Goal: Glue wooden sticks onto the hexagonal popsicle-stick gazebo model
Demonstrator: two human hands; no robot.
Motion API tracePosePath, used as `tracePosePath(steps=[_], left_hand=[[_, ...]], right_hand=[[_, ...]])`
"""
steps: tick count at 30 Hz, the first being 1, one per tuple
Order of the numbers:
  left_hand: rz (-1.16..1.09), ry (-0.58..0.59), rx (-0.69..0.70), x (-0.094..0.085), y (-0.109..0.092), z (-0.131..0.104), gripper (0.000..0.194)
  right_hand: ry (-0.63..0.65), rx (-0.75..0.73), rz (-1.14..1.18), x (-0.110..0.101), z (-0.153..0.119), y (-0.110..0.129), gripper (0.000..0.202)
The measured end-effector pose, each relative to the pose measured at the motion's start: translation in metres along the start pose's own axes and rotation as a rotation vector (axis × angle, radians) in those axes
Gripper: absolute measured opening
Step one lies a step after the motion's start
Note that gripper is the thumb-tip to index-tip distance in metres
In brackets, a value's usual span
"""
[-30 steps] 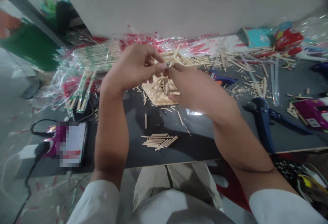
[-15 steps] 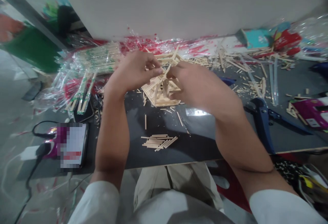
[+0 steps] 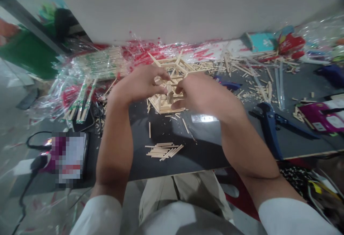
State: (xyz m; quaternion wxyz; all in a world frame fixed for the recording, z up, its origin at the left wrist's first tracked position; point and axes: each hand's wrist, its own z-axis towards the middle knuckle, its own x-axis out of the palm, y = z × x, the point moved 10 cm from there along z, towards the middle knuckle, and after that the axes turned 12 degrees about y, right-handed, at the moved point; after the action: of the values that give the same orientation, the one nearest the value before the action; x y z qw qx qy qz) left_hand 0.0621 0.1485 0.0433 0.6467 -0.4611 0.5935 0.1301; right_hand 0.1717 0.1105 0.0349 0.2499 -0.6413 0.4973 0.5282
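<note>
You've lowered your left hand [image 3: 142,82], loosely spread, and right hand [image 3: 200,93], grip unclear, around a standing, seemingly unfinished stick frame [image 3: 170,98], loose sticks [image 3: 161,152] remaining.

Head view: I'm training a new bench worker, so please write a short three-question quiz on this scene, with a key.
1. What are the left hand and the right hand both at?
2. True or false: the cut stick pile lies nearer the front edge of the bench than either hand does.
3. What colour is the large cutter on the right of the bench? A: red; B: blue; C: yellow.

Key:
1. The stick model.
2. True.
3. B.
</note>
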Motion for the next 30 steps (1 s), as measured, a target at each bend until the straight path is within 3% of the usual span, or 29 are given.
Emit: tracePosePath(steps=[9,30], left_hand=[[0.057,0.059,-0.005,0.009,-0.002,0.004,0.034],[0.125,0.040,0.020,0.008,-0.009,0.010,0.026]], right_hand=[[0.025,0.017,0.052,0.006,0.007,-0.002,0.031],[0.010,-0.032,0.024,0.006,0.013,0.001,0.021]])
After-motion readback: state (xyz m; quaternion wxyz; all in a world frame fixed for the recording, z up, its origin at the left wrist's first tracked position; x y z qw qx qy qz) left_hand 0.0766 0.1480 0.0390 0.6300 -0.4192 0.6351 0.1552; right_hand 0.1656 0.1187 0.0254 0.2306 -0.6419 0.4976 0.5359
